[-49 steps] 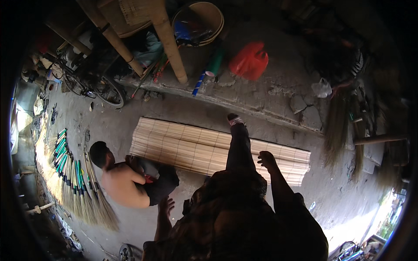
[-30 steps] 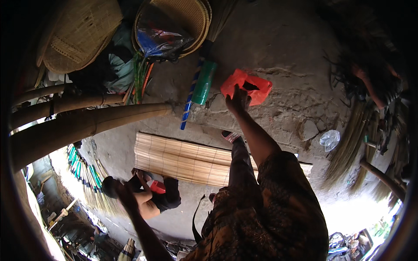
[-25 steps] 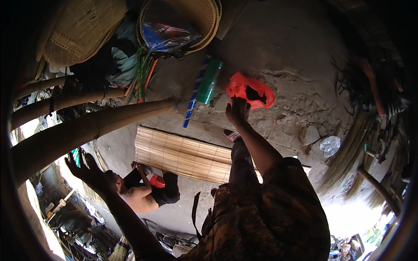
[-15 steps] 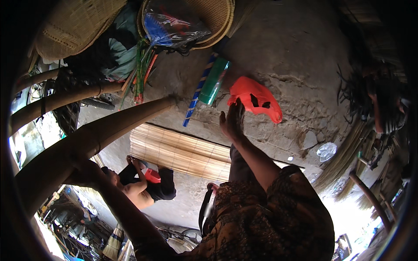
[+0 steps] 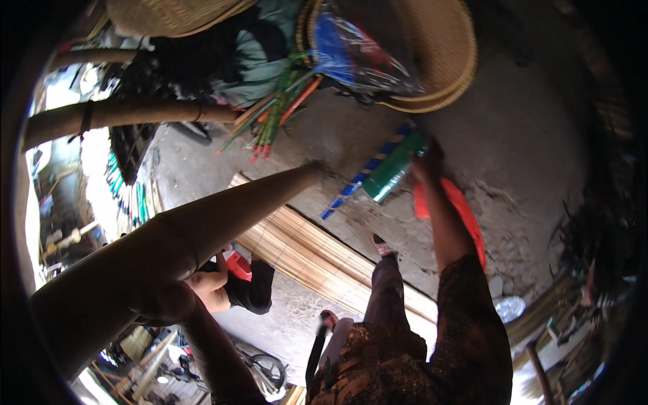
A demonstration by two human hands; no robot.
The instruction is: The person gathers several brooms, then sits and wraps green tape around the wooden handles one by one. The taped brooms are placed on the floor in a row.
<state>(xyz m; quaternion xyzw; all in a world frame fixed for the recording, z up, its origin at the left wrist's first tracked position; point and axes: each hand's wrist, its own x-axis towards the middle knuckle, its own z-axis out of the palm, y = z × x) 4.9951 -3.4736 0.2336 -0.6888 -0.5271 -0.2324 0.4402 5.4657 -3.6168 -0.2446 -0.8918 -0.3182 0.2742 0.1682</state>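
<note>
A thick bamboo pole [image 5: 169, 243] slants across the left side, its far end over the floor. My left hand [image 5: 169, 302] is closed round its underside. My right arm reaches forward, and my right hand [image 5: 430, 160] is at the right edge of a shiny green roll [image 5: 395, 167]; its fingers are dark and partly hidden, so their grip is unclear. Along the roll's left side lies a blue striped strip [image 5: 364, 172]. A red plastic bag [image 5: 466, 216] lies under and beside my right forearm.
A slatted bamboo mat [image 5: 297, 236] stretches across the ground. Woven baskets [image 5: 466, 74] and a bundle of green and red sticks [image 5: 273, 128] stand at the far side. Another person [image 5: 216, 280] sits at the left, below the pole. Brushwood bundles [image 5: 540, 314] lie at the right.
My right hand has moved from beside the red bag to the green roll. The view has shifted, so the baskets and roll sit farther right. My left hand stays on the pole.
</note>
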